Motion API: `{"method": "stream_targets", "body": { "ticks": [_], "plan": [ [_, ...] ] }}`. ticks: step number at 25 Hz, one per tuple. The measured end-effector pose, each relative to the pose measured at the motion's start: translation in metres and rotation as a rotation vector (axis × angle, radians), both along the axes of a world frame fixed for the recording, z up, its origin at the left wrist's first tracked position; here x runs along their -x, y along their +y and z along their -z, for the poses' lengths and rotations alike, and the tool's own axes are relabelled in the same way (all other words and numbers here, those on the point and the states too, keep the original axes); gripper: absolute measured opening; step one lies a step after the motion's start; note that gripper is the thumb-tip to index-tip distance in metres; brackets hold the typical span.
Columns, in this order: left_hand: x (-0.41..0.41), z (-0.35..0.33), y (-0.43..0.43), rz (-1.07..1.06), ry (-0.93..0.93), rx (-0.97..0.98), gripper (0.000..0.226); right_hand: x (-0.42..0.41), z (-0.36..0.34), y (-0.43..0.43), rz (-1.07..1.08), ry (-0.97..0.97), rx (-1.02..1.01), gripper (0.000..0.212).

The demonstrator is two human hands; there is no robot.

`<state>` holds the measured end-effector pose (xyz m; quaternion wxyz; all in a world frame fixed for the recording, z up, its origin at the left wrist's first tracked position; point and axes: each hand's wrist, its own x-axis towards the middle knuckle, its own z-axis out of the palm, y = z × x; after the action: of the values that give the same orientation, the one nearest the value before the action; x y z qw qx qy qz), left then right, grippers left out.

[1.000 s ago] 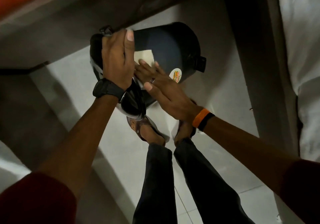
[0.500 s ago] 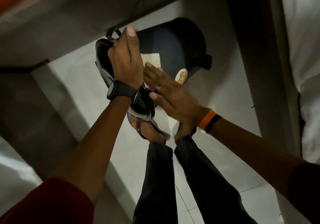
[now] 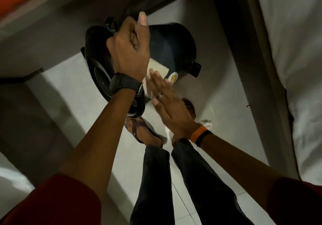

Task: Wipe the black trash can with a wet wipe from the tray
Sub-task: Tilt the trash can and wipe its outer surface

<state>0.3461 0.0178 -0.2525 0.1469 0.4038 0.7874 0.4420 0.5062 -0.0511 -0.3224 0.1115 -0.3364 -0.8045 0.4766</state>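
The black trash can (image 3: 174, 50) stands on the pale floor in front of me, tilted, with a round sticker on its side. My left hand (image 3: 129, 54) grips its top rim next to the raised lid (image 3: 99, 66). A white wet wipe (image 3: 158, 68) lies flat against the can's side. My right hand (image 3: 167, 101) presses the wipe's lower part with straight fingers. The tray is not in view.
My two legs and sandalled feet (image 3: 144, 130) stand just below the can. A crumpled white scrap (image 3: 206, 123) lies on the floor by my right wrist. A dark ledge (image 3: 73, 15) runs behind the can, and a white cloth-covered edge (image 3: 287, 68) rises on the right.
My left hand has risen higher on the can's rim and tipped the can more. My right hand has slid down the can's side with the wipe.
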Motion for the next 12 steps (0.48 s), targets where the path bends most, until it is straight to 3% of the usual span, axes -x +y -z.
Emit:
{"method": "stream_targets", "body": {
  "ticks": [2,4,7,8,10,12],
  "plan": [
    [-0.001,0.001,0.008,0.004,-0.014,0.008,0.048,-0.002,0.021,0.030,0.364,-0.099,0.251,0.057],
    [0.006,0.004,0.012,0.238,0.069,0.022,0.044,-0.011,0.039,0.075,0.661,-0.187,0.545,0.060],
    [0.025,0.010,0.013,0.875,0.423,0.064,0.033,-0.013,0.045,0.133,0.730,-0.075,0.730,0.056],
    [0.028,0.013,0.014,0.964,0.534,0.100,0.035,-0.009,0.041,0.145,0.744,-0.054,0.736,0.054],
    [0.028,0.018,0.016,0.886,0.637,0.188,0.043,0.004,0.021,0.144,0.724,-0.040,0.746,0.050],
    [0.024,0.016,0.016,0.695,0.580,0.288,0.049,0.013,-0.010,0.111,0.600,0.039,0.727,0.043]
  ]
}}
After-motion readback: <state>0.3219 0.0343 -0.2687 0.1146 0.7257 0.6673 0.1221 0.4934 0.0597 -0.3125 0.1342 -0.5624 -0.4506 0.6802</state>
